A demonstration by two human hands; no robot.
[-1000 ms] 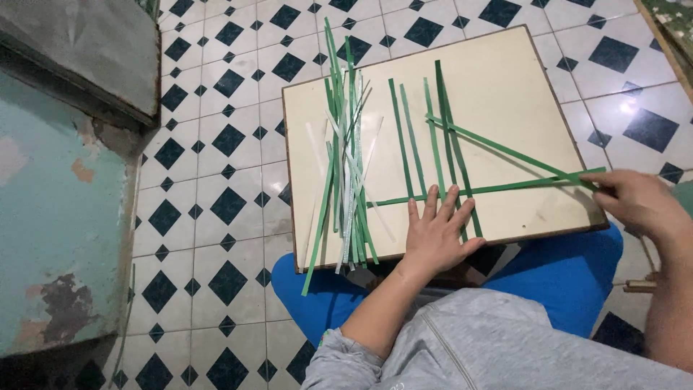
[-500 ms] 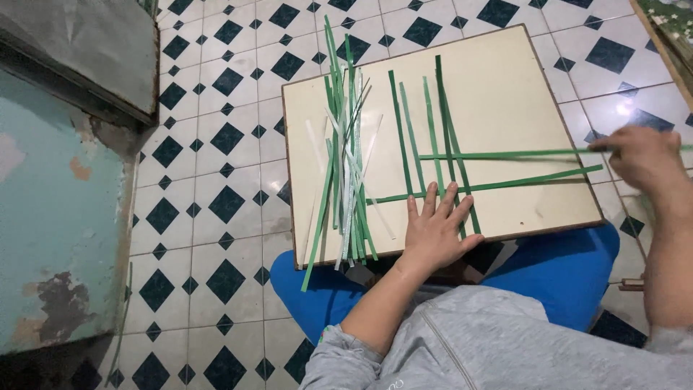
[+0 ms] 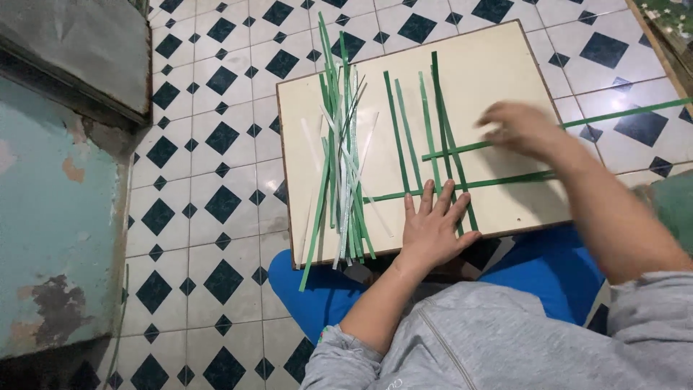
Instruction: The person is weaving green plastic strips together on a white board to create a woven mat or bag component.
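In the head view, the left hand (image 3: 433, 227) is lying palm down on the cream board (image 3: 491, 65), fingers (image 3: 427, 196) spread wide and flat, gripping nothing. Its fingertips are pressing on the lower horizontal green strip (image 3: 498, 180) where that strip is crossing the upright green strips (image 3: 411, 130), which are running away from the fingertips toward the far edge of the board. Just left of the little finger, a loose bundle of green and white strips (image 3: 339, 144) is lying lengthwise, its near ends overhanging the board edge.

The right hand (image 3: 516, 130) is hovering over the upper horizontal green strip (image 3: 621, 114) (motion blur is smearing the fingers, so I cannot tell whether they are pinching it or merely touching). That strip is reaching out past the hand, beyond the board's right edge, over the black-and-white tiled floor (image 3: 209, 152).
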